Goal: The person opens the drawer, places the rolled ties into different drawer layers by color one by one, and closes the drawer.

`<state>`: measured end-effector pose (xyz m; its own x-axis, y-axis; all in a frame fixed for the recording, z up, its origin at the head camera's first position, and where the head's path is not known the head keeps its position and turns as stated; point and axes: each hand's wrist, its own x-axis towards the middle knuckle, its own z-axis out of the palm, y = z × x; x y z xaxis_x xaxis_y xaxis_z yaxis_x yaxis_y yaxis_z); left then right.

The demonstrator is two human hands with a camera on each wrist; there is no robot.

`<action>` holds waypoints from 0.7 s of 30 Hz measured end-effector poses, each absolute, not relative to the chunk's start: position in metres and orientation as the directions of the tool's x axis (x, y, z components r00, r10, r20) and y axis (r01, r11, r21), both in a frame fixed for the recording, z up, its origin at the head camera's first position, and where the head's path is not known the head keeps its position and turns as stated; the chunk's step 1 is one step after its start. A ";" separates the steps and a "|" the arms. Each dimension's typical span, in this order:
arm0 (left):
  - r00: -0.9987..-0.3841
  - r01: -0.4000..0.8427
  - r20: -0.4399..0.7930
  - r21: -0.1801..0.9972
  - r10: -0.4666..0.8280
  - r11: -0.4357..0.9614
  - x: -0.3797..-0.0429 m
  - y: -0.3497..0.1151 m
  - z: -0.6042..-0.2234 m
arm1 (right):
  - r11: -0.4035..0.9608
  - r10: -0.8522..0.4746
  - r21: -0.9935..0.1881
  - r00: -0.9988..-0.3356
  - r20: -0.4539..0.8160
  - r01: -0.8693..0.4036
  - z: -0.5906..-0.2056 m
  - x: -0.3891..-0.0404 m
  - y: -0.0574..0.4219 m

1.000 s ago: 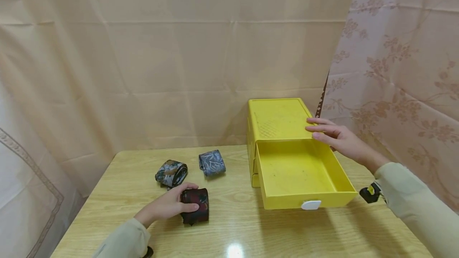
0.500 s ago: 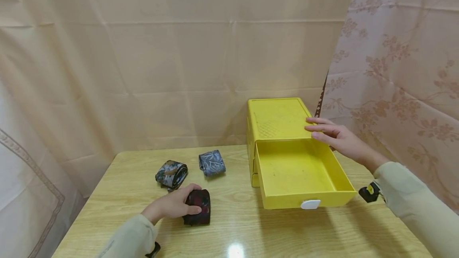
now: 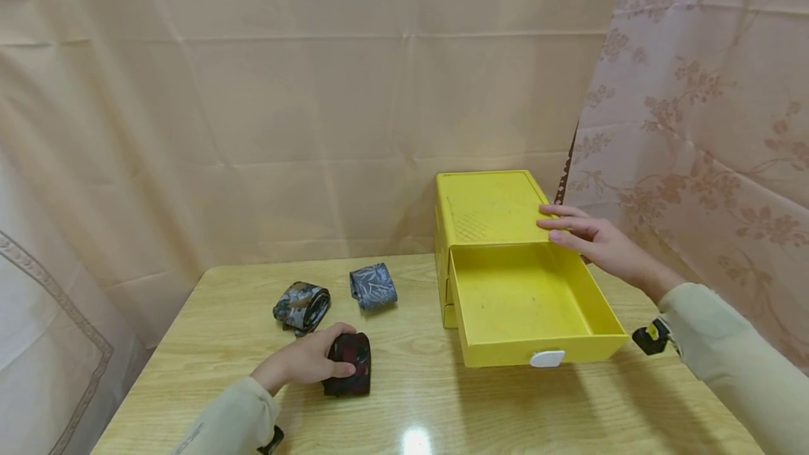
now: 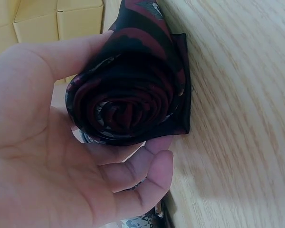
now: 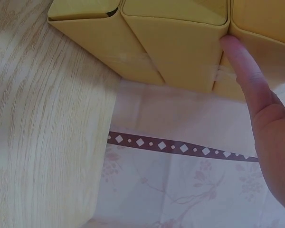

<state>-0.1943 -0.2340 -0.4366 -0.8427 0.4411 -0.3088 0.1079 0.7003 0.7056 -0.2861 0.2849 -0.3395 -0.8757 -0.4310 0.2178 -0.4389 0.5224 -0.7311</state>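
My left hand [image 3: 306, 359] grips a dark red and black rolled necktie [image 3: 357, 365] on the table, thumb on one side and fingers round the other. Its spiral end [image 4: 128, 107] faces the left wrist camera. Behind it lie a dark floral rolled necktie [image 3: 302, 306] and a grey-blue leaf-patterned one [image 3: 374, 287]. My right hand [image 3: 600, 243] rests on the top right edge of a yellow drawer cabinet [image 3: 493, 206], fingers fairly straight; in the right wrist view, the thumb touches the cabinet's side. The cabinet's top drawer [image 3: 524, 300] is pulled out, with nothing in it.
The wooden table [image 3: 404, 420] carries everything. A white handle [image 3: 547, 359] sits on the drawer's front, which juts out toward me. Behind the table hangs a beige curtain [image 3: 303, 104], and a pink floral curtain [image 3: 708, 125] hangs at the right.
My left hand and the dark red necktie have shifted slightly right, and the roll has turned a little. In the last half second they barely move. My right hand stays on the cabinet.
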 end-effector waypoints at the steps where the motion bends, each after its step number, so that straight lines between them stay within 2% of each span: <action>1: -0.843 0.103 -0.312 0.705 0.437 0.702 -0.193 -0.233 -0.435 | 0.522 -0.431 -0.732 -0.876 0.216 -0.437 -0.340 -0.286 0.285; 5: -0.846 0.110 -0.305 0.703 0.438 0.702 -0.196 -0.235 -0.442 | 0.520 -0.434 -0.732 -0.875 0.216 -0.439 -0.339 -0.285 0.285; 11: -0.854 0.084 -0.296 0.734 0.429 0.674 -0.186 -0.229 -0.431 | 0.518 -0.436 -0.730 -0.872 0.223 -0.446 -0.338 -0.284 0.285; 17: -0.848 0.139 -0.270 0.718 0.457 0.682 -0.189 -0.232 -0.435 | 0.537 -0.421 -0.733 -0.885 0.198 -0.419 -0.338 -0.284 0.284; 21: -0.873 0.133 -0.256 0.694 0.415 0.708 -0.189 -0.234 -0.437 | 0.547 -0.417 -0.733 -0.891 0.180 -0.404 -0.338 -0.284 0.283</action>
<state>-0.1889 -0.2341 -0.4371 -0.8728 0.4154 -0.2561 0.1331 0.7075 0.6941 -0.2843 0.2831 -0.3376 -0.8909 -0.4170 0.1799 -0.4041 0.5472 -0.7330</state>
